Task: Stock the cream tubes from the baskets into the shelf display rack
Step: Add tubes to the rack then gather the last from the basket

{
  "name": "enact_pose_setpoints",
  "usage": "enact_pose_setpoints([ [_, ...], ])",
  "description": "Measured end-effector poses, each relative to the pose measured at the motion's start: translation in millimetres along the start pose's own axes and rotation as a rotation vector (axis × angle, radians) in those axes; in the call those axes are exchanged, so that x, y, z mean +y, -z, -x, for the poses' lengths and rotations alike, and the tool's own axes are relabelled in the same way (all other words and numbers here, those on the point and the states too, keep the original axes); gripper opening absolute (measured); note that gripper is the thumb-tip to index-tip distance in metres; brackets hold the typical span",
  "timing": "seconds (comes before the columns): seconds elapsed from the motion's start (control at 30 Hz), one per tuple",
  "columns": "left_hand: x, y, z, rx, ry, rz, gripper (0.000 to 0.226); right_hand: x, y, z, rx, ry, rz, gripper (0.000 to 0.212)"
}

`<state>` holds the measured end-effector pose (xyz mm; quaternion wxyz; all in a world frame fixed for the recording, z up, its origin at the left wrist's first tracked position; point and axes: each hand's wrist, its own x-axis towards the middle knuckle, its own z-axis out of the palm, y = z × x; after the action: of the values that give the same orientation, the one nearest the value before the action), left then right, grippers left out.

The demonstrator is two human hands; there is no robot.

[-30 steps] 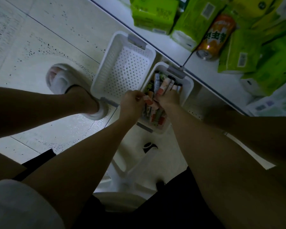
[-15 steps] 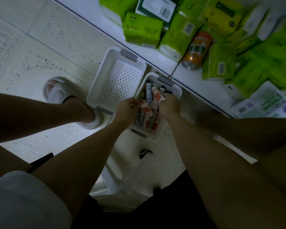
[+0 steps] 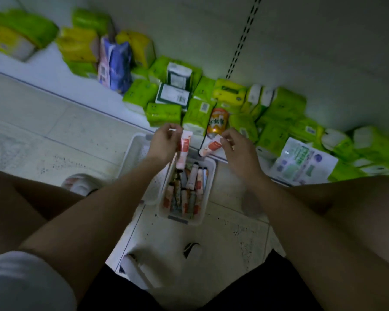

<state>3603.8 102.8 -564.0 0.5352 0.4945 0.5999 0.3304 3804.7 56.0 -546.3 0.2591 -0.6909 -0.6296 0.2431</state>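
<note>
Head view: our left hand [image 3: 164, 143] pinches one cream tube [image 3: 183, 151] hanging above the full basket [image 3: 208, 194] on the floor. Our right hand [image 3: 238, 151] pinches a second tube [image 3: 210, 146] near the bottom shelf's front edge. An empty basket [image 3: 130, 158] sits just left.

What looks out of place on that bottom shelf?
An orange drink can lies on its side among the green tissue packs, the only can there. The packs themselves are jumbled and tilted, not in rows.
</note>
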Motion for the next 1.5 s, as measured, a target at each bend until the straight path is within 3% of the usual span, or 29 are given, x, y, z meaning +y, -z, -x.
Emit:
enact_pose_setpoints([
  [0.13,74.0,4.3,3.3,-0.136,-0.126,0.027,0.011,-35.8,61.2,-2.3,0.037,0.087,-0.114,0.005],
  [0.37,217.0,14.2,38.2,-0.386,-0.385,-0.096,0.014,-91.3,186.3,3.1,0.16,0.187,-0.266,0.017],
  [0.5,312.2,9.5,65.0,-0.402,-0.649,-0.095,0.017,-125.8,255.5,14.5,0.235,0.279,-0.262,0.022],
  [0.67,394.5,-0.8,79.7,-0.4,-0.919,-0.158,0.011,-157.8,328.6,27.2,0.267,0.371,-0.254,0.011],
  [0.93,465.4,-21.2,69.6,-0.411,-0.944,-0.281,0.015,-166.7,420.8,-4.6,0.434,0.308,-0.196,0.007],
  [1.1,509.6,-34.8,56.1,-0.403,-0.95,-0.381,0.012,-176.7,457.1,-49.8,0.467,0.25,0.079,0.015],
  [1.2,534.5,-39.1,44.6,-0.314,-1.008,-0.451,0.01,-187.7,473.8,-81.6,0.476,0.255,0.262,0.017],
  [1.3,555.9,-42.8,30.5,-0.244,-1.05,-0.402,0.01,-194.3,487.6,-112.0,0.549,0.277,0.404,0.008],
  [1.5,580.1,-56.2,5.2,-0.191,-1.01,-0.27,0.009,-190.0,493.3,-167.7,0.604,0.285,0.558,0.015],
])
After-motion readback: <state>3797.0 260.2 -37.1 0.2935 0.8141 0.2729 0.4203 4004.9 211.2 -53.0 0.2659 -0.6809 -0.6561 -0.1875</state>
